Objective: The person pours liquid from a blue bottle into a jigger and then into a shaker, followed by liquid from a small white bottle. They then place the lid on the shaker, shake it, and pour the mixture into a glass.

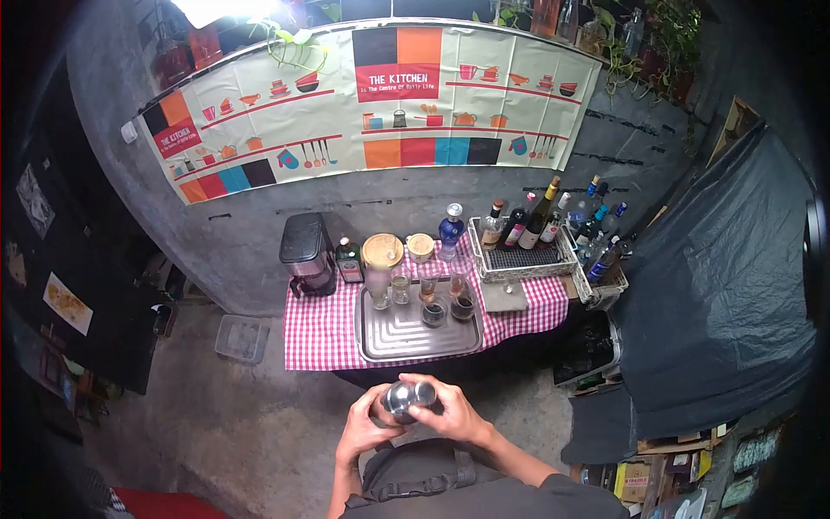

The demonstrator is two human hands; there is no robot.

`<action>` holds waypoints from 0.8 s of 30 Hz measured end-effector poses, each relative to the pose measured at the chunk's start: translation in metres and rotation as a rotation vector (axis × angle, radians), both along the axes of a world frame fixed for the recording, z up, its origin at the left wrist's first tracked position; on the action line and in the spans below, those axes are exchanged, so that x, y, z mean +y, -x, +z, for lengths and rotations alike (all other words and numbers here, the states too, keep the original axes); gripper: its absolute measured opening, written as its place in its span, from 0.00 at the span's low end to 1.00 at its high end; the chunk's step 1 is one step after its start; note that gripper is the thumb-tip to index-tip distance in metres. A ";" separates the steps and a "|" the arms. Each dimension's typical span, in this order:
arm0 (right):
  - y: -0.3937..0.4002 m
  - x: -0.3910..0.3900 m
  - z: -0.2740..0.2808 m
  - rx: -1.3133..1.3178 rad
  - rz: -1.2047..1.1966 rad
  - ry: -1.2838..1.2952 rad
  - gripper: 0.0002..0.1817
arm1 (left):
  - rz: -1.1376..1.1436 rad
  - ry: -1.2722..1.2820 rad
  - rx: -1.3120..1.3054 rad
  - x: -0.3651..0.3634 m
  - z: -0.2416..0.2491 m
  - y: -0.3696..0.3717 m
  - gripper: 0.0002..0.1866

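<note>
A shiny metal cocktail shaker (403, 400) is held in front of my body, short of the table's front edge. My left hand (367, 422) wraps around its left side. From the right, my right hand (451, 415) closes on it near the rounded cap. The shaker's lower part is hidden by my fingers. Beyond my hands lies a metal tray (406, 344) with several glasses at its back and right. Two of these, a dark-filled glass (433, 313) and another dark-filled glass (463, 304), stand toward the right.
A checked cloth (320, 337) covers the table. A coffee maker (309, 251), a green bottle (349, 261), wooden-lidded jars (383, 251) and a blue bottle (450, 232) line the back. A basket (527, 268) holds several bottles. A plastic tub (241, 339) sits on the floor at left.
</note>
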State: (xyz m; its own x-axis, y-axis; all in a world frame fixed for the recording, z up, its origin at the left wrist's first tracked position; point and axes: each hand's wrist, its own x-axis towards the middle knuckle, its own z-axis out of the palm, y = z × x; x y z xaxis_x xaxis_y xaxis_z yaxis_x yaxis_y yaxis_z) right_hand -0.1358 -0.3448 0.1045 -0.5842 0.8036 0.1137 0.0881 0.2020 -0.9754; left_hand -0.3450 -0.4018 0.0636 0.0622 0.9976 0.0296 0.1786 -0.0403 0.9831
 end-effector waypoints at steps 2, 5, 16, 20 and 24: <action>0.000 0.000 -0.006 0.107 0.079 -0.335 0.35 | 0.010 -0.023 -0.069 0.001 -0.006 0.000 0.42; 0.008 0.000 0.012 -0.039 0.128 -0.526 0.33 | -0.015 -0.024 -0.155 -0.002 0.005 -0.009 0.40; 0.006 -0.002 0.004 0.016 0.177 -0.371 0.34 | -0.023 -0.001 -0.112 -0.003 -0.011 0.004 0.40; 0.017 0.006 0.010 -0.043 0.107 -0.325 0.33 | -0.118 0.116 -0.342 -0.007 0.005 -0.010 0.38; 0.009 0.010 0.009 -0.052 0.050 0.192 0.31 | -0.094 0.100 -0.157 -0.006 -0.008 0.000 0.40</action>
State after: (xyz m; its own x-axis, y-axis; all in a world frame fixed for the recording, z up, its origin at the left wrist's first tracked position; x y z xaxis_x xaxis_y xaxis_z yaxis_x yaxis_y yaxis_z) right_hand -0.1447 -0.3352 0.1137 -0.6249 0.7775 -0.0706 0.1340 0.0178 -0.9908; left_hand -0.3453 -0.4074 0.0552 0.1581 0.9860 -0.0530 0.0229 0.0500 0.9985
